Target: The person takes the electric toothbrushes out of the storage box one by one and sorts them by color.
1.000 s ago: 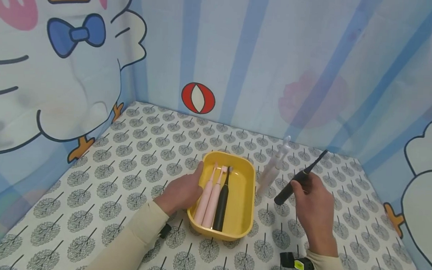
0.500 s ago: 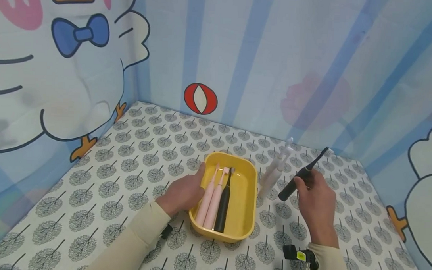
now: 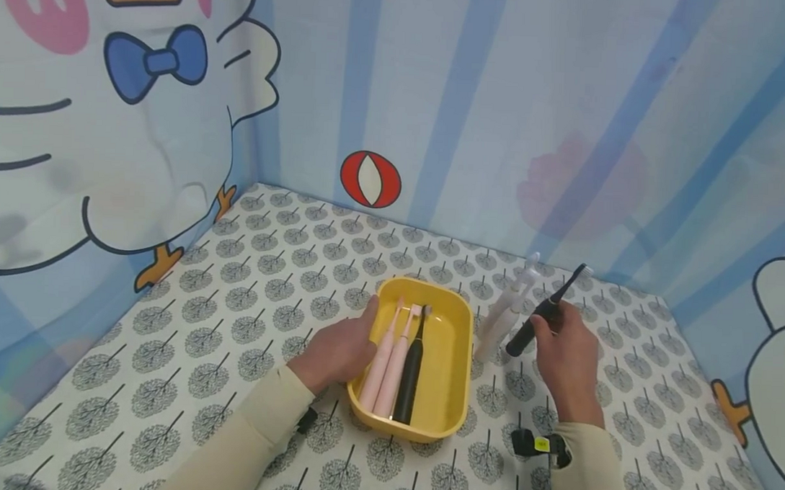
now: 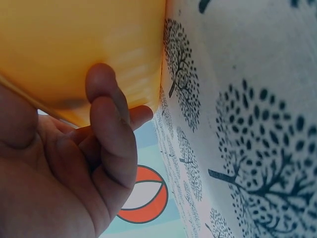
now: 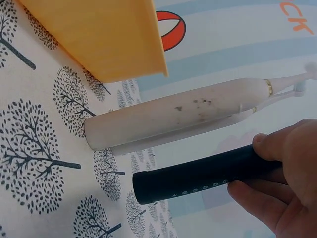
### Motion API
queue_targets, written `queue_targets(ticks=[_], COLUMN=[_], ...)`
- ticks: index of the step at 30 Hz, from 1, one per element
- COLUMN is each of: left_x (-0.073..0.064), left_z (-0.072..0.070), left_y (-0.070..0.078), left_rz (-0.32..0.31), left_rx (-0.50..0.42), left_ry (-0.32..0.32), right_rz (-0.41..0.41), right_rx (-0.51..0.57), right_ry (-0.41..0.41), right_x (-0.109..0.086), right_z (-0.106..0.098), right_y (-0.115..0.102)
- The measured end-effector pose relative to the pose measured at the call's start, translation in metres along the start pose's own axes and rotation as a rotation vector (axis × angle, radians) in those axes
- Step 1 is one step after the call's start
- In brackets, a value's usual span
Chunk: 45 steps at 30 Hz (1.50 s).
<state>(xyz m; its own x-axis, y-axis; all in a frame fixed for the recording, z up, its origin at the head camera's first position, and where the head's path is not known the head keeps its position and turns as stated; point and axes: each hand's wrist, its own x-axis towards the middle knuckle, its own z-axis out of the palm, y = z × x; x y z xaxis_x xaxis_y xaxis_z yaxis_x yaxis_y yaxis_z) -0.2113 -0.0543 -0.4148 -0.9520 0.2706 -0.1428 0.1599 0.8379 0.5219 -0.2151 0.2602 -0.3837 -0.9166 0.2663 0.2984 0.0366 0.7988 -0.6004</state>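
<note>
The right hand (image 3: 568, 350), pinching the black toothbrush (image 5: 198, 173), has moved nearer the upright white toothbrushes (image 5: 163, 116), right of the yellow tray (image 3: 450, 362); seemingly lining up, with release not yet made; the left hand (image 3: 338, 350) grips the tray.

- The desk (image 3: 186, 382) has a white cover (image 3: 341, 225) with round black trees (image 3: 153, 394).
- Behind it, a pale blue cloth wall (image 3: 405, 79) has darker stripes (image 3: 460, 96).
- A big white cartoon bird (image 3: 109, 170) on the left wears a blue bow tie (image 3: 160, 62).
- A red-and-white ball picture (image 3: 371, 179) sits low.
</note>
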Motion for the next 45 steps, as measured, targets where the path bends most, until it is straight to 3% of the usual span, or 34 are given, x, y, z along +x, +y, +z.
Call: queue_targets(ticks=[20,27,45], left_x=[-0.001,-0.001,-0.002], left_z=[0.000,0.000,0.001], left_y=[-0.002,-0.002,-0.002], left_rz=[0.023,0.022,0.027], left_rx=[0.008,0.009,0.002], left_ry=[0.019,0.016,0.030], right_rz=[0.011,0.042,0.032], right_rx=[0.008,0.000,-0.026], right_ry=[-0.001,-0.011,0.015], right_x=[0.017,0.019,0.018], right_z=[0.016,0.022,0.025], right_y=[0.004,0.007,0.011])
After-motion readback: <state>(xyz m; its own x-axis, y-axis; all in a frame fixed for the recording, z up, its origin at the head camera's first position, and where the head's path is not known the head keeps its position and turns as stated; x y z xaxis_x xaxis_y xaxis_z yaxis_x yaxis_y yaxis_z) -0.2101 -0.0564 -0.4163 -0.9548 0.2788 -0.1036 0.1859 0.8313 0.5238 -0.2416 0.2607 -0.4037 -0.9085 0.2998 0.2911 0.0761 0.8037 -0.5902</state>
